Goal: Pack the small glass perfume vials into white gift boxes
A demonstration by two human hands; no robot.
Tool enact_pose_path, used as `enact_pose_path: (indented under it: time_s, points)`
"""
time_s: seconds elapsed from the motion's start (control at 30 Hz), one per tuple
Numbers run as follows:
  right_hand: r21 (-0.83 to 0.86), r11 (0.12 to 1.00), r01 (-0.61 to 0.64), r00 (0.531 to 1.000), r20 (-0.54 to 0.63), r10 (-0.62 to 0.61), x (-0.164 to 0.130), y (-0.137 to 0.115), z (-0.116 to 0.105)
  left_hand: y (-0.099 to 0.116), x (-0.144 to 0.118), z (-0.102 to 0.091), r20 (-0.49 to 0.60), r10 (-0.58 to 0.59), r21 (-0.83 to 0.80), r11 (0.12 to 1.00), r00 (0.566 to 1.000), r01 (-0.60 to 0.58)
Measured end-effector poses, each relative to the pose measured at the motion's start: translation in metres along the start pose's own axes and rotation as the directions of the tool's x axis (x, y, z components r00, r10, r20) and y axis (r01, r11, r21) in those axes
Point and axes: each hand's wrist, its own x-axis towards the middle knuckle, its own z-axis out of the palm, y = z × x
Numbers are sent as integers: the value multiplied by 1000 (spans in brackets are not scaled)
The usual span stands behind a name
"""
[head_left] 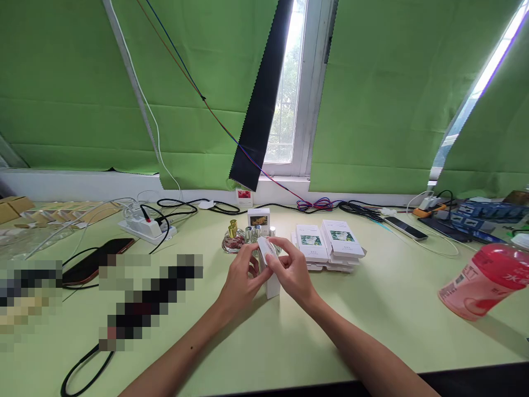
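A small white carton (273,288) stands upright, its lower part showing between my hands and its top flap (263,244) near my fingertips. My left hand (242,278) is closed around the carton's left side. From the right, my right hand (294,270) pinches the upper part with thumb and fingers. Just behind them are several small glass bottles with silver caps (258,230) and gold caps (233,225), partly covered by my fingers. A white box with a dark picture (259,217) stands behind the bottles. What is inside the carton cannot be seen.
Flattened white cartons (342,242) lie stacked right of my hands. Farther right are a phone (405,227) and a tilted pink bottle (475,284). On the left are a power strip (149,226), a dark phone (99,260) and cables. Cables also run along the wall.
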Motion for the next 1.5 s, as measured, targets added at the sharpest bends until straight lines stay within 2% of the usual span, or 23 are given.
enact_pose_path:
  time_s: [1.5]
  points:
    - [-54, 998, 20, 999, 41, -18, 2, -6, -3, -4, 1, -2, 18, -43, -18, 999, 999, 44]
